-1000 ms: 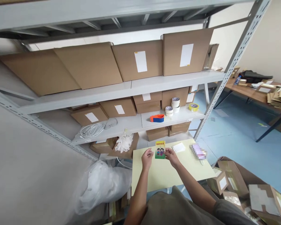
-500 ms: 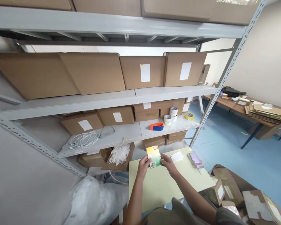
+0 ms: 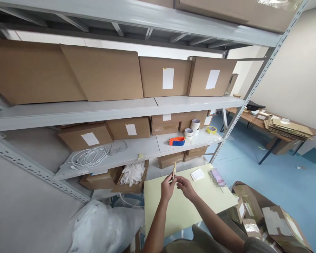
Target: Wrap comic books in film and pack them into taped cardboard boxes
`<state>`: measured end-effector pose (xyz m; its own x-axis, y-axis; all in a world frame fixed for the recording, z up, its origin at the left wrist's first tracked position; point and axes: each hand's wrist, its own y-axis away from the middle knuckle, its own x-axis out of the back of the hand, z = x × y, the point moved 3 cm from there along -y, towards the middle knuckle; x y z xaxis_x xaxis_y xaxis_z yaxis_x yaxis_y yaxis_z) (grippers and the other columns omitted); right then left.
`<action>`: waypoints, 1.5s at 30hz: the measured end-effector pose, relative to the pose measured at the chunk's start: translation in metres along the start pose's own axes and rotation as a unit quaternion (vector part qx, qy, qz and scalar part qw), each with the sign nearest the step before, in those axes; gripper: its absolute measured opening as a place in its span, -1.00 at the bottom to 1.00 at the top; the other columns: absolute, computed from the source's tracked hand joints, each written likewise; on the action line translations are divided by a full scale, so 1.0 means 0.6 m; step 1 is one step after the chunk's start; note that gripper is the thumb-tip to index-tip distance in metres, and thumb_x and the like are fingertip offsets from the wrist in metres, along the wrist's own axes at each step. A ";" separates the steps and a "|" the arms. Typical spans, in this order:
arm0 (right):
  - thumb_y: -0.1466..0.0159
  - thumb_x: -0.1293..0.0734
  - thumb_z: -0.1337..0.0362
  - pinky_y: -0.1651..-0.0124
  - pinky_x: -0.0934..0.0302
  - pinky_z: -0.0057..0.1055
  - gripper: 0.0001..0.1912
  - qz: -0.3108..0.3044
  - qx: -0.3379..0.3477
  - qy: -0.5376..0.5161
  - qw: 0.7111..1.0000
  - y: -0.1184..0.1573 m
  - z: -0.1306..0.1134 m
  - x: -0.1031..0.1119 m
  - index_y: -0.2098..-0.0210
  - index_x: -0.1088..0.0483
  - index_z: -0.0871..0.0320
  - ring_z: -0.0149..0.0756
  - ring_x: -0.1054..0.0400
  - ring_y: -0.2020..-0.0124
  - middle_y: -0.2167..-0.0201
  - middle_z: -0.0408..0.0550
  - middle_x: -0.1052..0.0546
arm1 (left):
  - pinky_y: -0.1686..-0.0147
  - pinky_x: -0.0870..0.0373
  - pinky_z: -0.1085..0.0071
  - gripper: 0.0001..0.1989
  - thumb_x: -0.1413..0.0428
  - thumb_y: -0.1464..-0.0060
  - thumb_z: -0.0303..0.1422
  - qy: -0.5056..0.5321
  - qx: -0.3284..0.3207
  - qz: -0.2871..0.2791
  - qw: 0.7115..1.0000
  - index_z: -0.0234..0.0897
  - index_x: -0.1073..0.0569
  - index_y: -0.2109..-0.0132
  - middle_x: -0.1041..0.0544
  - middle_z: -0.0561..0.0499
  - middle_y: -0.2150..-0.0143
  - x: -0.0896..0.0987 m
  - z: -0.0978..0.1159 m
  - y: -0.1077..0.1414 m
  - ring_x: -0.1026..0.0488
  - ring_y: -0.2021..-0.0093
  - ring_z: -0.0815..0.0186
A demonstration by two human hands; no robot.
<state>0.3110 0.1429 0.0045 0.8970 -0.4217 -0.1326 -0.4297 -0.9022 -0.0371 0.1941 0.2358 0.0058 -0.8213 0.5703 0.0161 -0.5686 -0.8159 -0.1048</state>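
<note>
Fingers of the left hand (image 3: 167, 188) pinch a thin yellowish packet (image 3: 174, 170), edge-on above a pale yellow bench (image 3: 184, 211); the right hand (image 3: 185, 186) curls its fingers by the lower end, whether gripping cannot be told. White paper (image 3: 197, 174) lies near three o'clock, an orange-and-blue band (image 3: 176, 141) at twelve on a shelf (image 3: 146, 146).

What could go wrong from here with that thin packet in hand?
The thin packet, edge-on to the camera in the left hand, could slip onto the table if that grip loosens. The blurred purple item lies near the table's right edge, so a sweep of the right hand might knock it off.
</note>
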 end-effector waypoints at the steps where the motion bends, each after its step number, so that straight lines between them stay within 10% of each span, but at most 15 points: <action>1: -0.12 -0.53 0.07 0.00 -0.42 -0.10 -0.59 0.009 0.008 0.017 1.000 -0.001 0.005 -0.004 0.03 -0.61 -0.02 0.04 -0.53 -0.06 -0.06 0.05 -0.64 | -0.11 -0.53 0.20 -0.52 -0.26 -0.15 -0.06 -0.001 0.004 0.005 1.000 -0.25 -0.66 -0.09 -0.68 -0.16 -0.09 0.009 0.001 0.000 -0.61 -0.10 0.02; 6: -0.07 -0.57 -0.05 -0.02 -0.43 -0.05 -0.43 0.162 -0.010 0.066 0.985 -0.003 0.025 0.013 -0.04 -0.57 -0.01 0.09 -0.50 -0.09 -0.13 0.11 -0.60 | 0.02 -0.57 0.24 -0.44 -0.21 -0.19 0.04 0.070 0.040 -0.017 0.997 -0.31 -0.65 -0.11 -0.71 -0.13 -0.02 0.056 -0.013 -0.001 -0.64 0.02 0.02; 9: -0.08 -0.57 -0.09 0.01 -0.43 -0.07 -0.43 0.113 -0.047 0.000 0.992 -0.001 0.028 0.008 0.02 -0.57 0.07 0.03 -0.56 0.08 0.04 0.09 -0.67 | 0.02 -0.58 0.22 -0.38 -0.23 -0.15 0.07 0.108 0.059 -0.049 0.991 -0.30 -0.63 -0.15 -0.70 -0.15 -0.03 0.066 -0.033 0.000 -0.64 0.02 0.03; 15: -0.12 -0.56 -0.07 0.21 -0.41 -0.18 -0.54 0.130 -0.046 -0.037 0.990 0.015 0.021 -0.009 0.12 -0.58 0.09 -0.01 -0.57 0.21 0.13 0.07 -0.69 | -0.03 -0.60 0.18 -0.34 -0.31 -0.04 0.08 0.015 0.054 0.093 0.994 -0.22 -0.61 -0.17 -0.62 -0.26 -0.17 0.074 -0.067 0.008 -0.60 -0.13 -0.01; 19: -0.17 -0.53 -0.02 -0.02 -0.43 -0.07 -0.51 0.065 -0.020 0.010 0.998 0.013 0.031 -0.034 -0.03 -0.59 0.03 0.03 -0.56 0.00 -0.06 0.08 -0.66 | -0.04 -0.58 0.20 -0.39 -0.28 -0.12 0.02 0.045 0.049 -0.013 0.998 -0.23 -0.60 -0.20 -0.67 -0.21 -0.11 0.037 -0.060 0.015 -0.63 -0.08 0.02; 22: -0.18 -0.52 0.02 -0.25 -0.34 0.01 -0.50 0.047 0.000 0.030 0.998 0.006 0.046 -0.038 -0.10 -0.59 -0.04 0.05 -0.47 -0.21 -0.16 0.04 -0.61 | -0.04 -0.55 0.22 -0.44 -0.23 -0.17 0.02 0.033 0.047 0.008 0.998 -0.23 -0.64 -0.16 -0.71 -0.16 -0.01 0.033 -0.048 0.010 -0.64 -0.03 0.02; 27: -0.08 -0.58 -0.05 -0.08 -0.44 0.01 -0.40 0.177 -0.018 0.055 0.982 -0.014 0.052 0.019 -0.07 -0.58 0.02 0.11 -0.50 -0.10 -0.07 0.11 -0.63 | -0.09 -0.53 0.18 -0.41 -0.29 -0.12 0.02 0.146 0.059 -0.052 0.986 -0.24 -0.63 -0.17 -0.69 -0.13 -0.06 0.039 -0.041 -0.018 -0.62 -0.05 0.01; 35: 0.02 -0.65 -0.06 0.12 -0.45 -0.11 -0.45 0.103 -0.095 -0.082 0.987 -0.033 0.059 0.082 0.15 -0.60 0.12 -0.11 -0.55 0.31 0.36 -0.06 -0.63 | -0.02 -0.56 0.17 -0.32 -0.39 0.09 0.00 0.126 0.105 0.055 0.985 -0.29 -0.65 -0.13 -0.72 -0.15 0.06 -0.003 -0.096 -0.045 -0.65 0.04 0.04; 45: 0.07 -0.58 0.13 0.20 -0.38 -0.22 -0.62 0.071 -0.252 -0.072 0.962 -0.033 0.176 0.176 0.29 -0.53 0.14 -0.25 -0.47 0.41 0.47 -0.15 -0.57 | 0.03 -0.60 0.21 -0.39 -0.31 0.12 -0.33 0.055 0.190 0.111 0.974 -0.36 -0.63 -0.15 -0.70 -0.23 -0.01 -0.056 -0.202 -0.019 -0.66 0.01 0.03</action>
<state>0.4031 0.1256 -0.1133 0.7931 -0.5603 -0.2388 -0.4097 -0.7810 0.4714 0.2339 0.2373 -0.1139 -0.9275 0.3665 -0.0733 -0.3718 -0.8845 0.2817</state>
